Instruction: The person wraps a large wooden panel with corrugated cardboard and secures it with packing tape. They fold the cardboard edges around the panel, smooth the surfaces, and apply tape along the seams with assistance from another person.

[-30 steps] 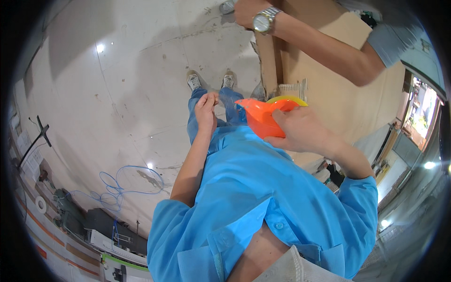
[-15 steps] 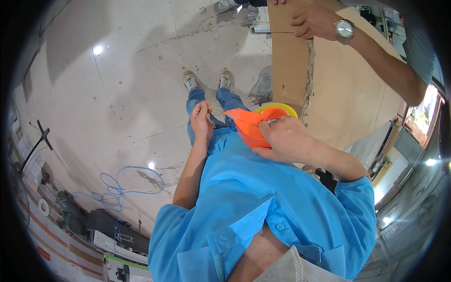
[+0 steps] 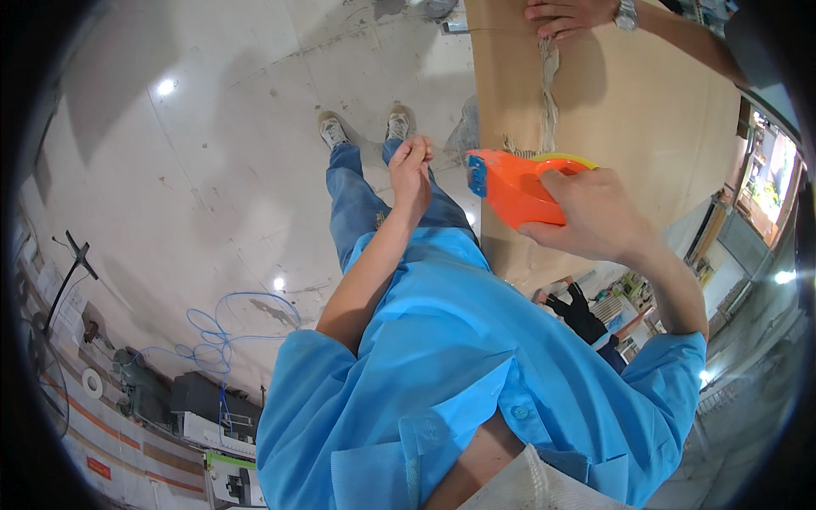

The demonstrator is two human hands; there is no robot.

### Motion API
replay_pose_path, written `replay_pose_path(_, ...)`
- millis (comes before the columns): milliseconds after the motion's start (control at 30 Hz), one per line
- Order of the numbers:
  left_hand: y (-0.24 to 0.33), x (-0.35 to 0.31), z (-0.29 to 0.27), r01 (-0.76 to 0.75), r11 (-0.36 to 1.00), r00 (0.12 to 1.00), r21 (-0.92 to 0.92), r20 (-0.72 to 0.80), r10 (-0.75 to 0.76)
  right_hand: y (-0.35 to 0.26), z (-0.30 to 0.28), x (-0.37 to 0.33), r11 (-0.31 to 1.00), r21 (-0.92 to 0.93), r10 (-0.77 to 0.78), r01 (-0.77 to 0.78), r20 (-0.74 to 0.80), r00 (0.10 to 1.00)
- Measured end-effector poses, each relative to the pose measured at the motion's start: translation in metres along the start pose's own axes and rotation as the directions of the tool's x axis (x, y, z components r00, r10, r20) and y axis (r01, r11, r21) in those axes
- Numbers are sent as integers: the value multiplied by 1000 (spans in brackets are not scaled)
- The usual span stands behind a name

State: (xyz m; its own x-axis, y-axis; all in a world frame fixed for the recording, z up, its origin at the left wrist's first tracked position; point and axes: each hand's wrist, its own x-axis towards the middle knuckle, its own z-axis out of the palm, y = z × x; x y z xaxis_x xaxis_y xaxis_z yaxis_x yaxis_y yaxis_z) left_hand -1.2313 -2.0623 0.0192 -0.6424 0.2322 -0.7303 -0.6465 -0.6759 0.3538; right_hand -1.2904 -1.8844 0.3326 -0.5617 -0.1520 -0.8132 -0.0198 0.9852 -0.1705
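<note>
My right hand point(image 3: 599, 212) is wrapped round an orange tape dispenser point(image 3: 510, 185) with a blue part at its front end. A yellow rim shows behind the dispenser. It is held over the near left edge of a large brown cardboard piece point(image 3: 671, 140). To the left, my left hand point(image 3: 411, 174) is raised in front of my legs, fingers curled together; whatever they may hold is hidden. A torn strip point(image 3: 548, 93) runs along the cardboard. At its far end another person's hand point(image 3: 569, 15), with a watch on the wrist, lies on the cardboard.
Blue coiled hose point(image 3: 225, 331) lies on the pale floor point(image 3: 229, 187) at the left. Machines and a white ring point(image 3: 92, 382) stand along the lower left. A dark cross-shaped stand point(image 3: 79, 253) is at the far left. Another person in dark clothes point(image 3: 582, 314) shows beyond my right arm.
My right hand has moved right with the tape dispenser and turned it, showing its blue front. My left hand has shifted right and up. The other person's hand has moved farther away and flattened.
</note>
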Motion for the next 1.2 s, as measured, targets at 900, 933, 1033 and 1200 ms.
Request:
replay_pose_path(900,15,-52,80,-845,-128,513,520,854,85,169,38,-9,977,97,-167,191,-212,963)
replay_pose_path(933,17,-52,86,-897,-213,413,388,907,-83,177,44,-12,977,123,-147,177,-220,964)
replay_pose_path(1033,7,-41,107,-894,-388,362,223,869,-336,202,62,-24,986,125,-67,107,-290,955)
replay_pose_path(1200,0,-27,134,-909,-397,343,127,769,-540,238,83,-39,983,172,105,-65,-233,967)
